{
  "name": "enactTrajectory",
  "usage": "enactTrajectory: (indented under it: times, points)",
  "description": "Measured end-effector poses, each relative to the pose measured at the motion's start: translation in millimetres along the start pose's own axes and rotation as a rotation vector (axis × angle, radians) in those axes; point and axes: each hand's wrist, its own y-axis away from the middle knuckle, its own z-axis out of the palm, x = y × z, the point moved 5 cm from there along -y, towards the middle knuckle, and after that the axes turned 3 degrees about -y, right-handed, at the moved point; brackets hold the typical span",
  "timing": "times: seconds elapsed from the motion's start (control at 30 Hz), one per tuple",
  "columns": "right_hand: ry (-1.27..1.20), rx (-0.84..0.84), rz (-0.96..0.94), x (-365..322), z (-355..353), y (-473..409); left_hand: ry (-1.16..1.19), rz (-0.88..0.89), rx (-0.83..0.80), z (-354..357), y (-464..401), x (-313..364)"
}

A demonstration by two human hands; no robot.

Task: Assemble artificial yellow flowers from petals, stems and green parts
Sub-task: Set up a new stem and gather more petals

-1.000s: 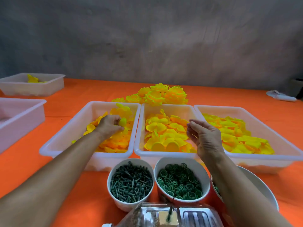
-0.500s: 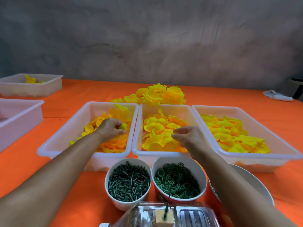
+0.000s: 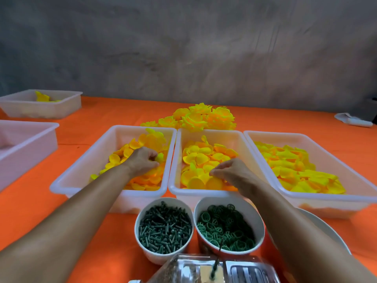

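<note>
Already heap of finished yellow flowers [image 3: 201,119] behind; we're mid-pick, left hand [image 3: 142,161] fingers curled, right hand [image 3: 232,173] fingers pinching loose yellow petals [image 3: 201,160]; stems pending.

three trays [image 3: 208,192] side by side holding petals [image 3: 206,158], two cups [image 3: 163,256] in front, flowers [image 3: 200,118] behind

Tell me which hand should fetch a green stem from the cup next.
Left, probably: the left hand is in the tray directly behind the stem cup; the right hand sits behind the ring cup.
</note>
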Motion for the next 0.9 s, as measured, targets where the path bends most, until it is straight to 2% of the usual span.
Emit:
enactTrajectory:
  times: [0.1, 0.17, 0.23, 0.4, 0.53, 0.7, 0.9]
  points:
    - [-0.036, 0.093, -0.207, -26, -12, 21, 0.016, -0.053, 0.006, -3, 3, -3]
    - [-0.141, 0.019, -0.317, -44, -20, 48, -0.004, -0.075, 0.017, -7, 5, -3]
    - [-0.137, -0.115, -0.383, -53, -26, 82, -0.034, -0.109, 0.001, -11, 9, -2]
    - [-0.283, -0.444, -0.283, -39, -32, 162, -0.199, -0.169, -0.035, -19, 24, 9]
    - [-0.201, -0.527, -0.297, -35, -23, 194, -0.253, -0.168, 0.029, -27, 37, 22]
    - [-0.232, -0.447, -0.415, -47, -7, 212, -0.225, -0.151, 0.032, -26, 46, 30]
    - [-0.147, -0.195, -0.496, -50, 2, 211, -0.267, -0.133, 0.028, -12, 49, 15]
